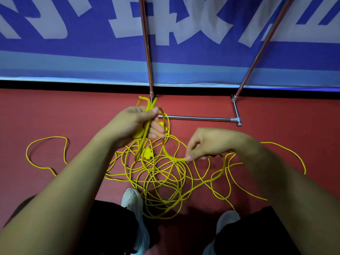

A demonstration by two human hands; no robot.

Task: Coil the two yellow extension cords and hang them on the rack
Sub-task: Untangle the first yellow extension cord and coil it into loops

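Yellow cords (pixel 161 181) lie tangled on the red floor (pixel 73 111), near the rack (pixel 198 118) base. Left hand (pixel 136 124) fingers grip a few loops; right hand (pixel 207 142) fingers pinch one strand. Risk: pulling through the crossings likely knots both cords

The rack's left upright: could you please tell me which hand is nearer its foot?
Left. The left hand, gripping a cord bundle, is before the upright's foot; the right hand, pinching a strand, is off to the right.
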